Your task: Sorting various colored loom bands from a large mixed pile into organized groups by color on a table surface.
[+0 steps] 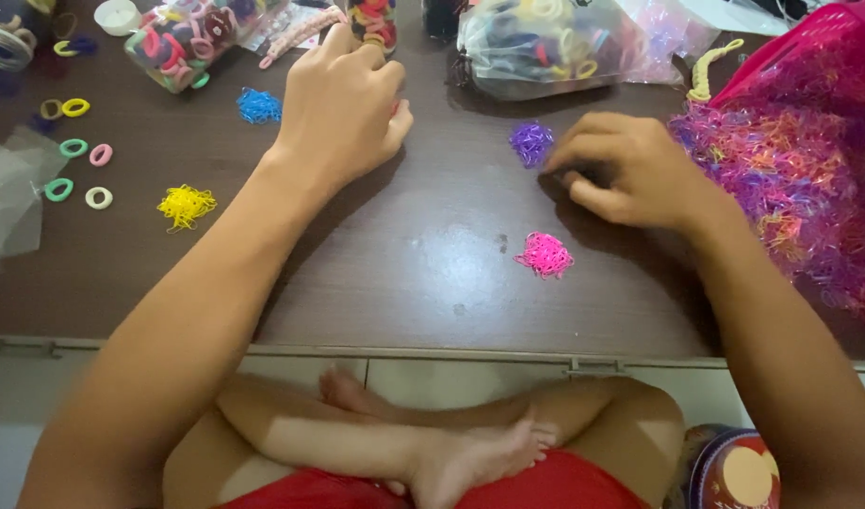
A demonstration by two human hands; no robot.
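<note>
Head view: person seated cross-legged at a dark wooden table [404, 283]. Left hand [343, 104] rests knuckles-up near the far edge, fingers curled shut; whether they hold anything I cannot tell. Right hand [621, 170] lies flat-ish, fingers bent down onto the tabletop just beside the purple band pile [530, 143], fingertips apparently pinching at loose bands; grip contents hidden. Pink band pile [545, 254] sits nearer the body, well apart from the yellow pile [186, 205] and blue pile [259, 106]. Large mixed heap [791, 170] at right. Judgement: sorting small elastic bands by colour, mid-way. Next move needs a fine pinch and a drop onto the matching pile.
</note>
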